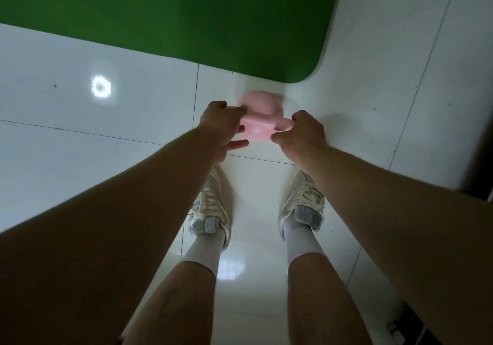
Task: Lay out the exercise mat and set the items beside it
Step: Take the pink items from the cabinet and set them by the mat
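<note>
A green exercise mat lies flat on the white tiled floor, its rounded near-right corner in view. Just in front of that corner I hold a blurred pink object, seemingly a small dumbbell or kettlebell, above the floor. My left hand grips its left side with fingers curled over the top. On the other side, my right hand pinches its right end. The pink object's far part is hidden by blur.
My two feet in pale sneakers and white socks stand on the glossy tiles right behind the hands. A dark edge of furniture or a doorway runs along the right. A ceiling light reflects at the left.
</note>
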